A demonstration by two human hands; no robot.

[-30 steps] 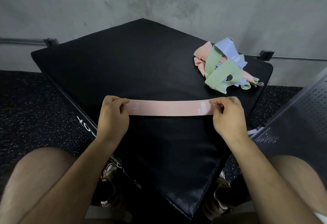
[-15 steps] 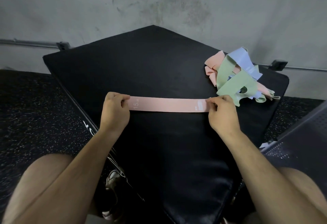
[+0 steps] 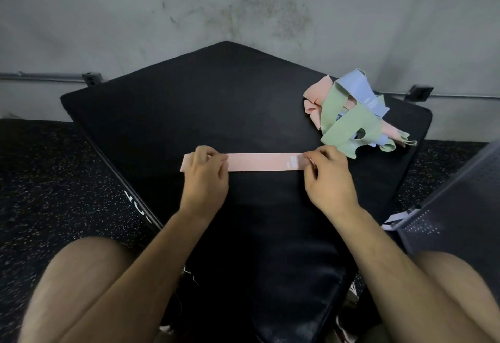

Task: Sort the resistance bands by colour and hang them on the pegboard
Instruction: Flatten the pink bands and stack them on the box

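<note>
A flat pink resistance band (image 3: 259, 162) lies stretched left to right on the black padded box (image 3: 216, 99). My left hand (image 3: 205, 177) sits over its left part with fingers curled on it, and a short bit of the band pokes out to the left of the hand. My right hand (image 3: 328, 177) pinches the band's right end. A tangled pile of pink, green and blue bands (image 3: 351, 118) lies on the box's far right corner, just beyond my right hand. A grey perforated pegboard panel (image 3: 460, 207) leans in at the right edge.
The box stands on dark speckled rubber flooring (image 3: 54, 180) against a grey concrete wall (image 3: 243, 4). A thin pipe (image 3: 40, 77) runs along the wall's base. My bare knees fill the lower corners. A white strip (image 3: 395, 219) pokes out beside the pegboard.
The pink band has gone from held taut above the box to lying on its top, further from me. My left hand has slid inward, leaving the left end exposed.
</note>
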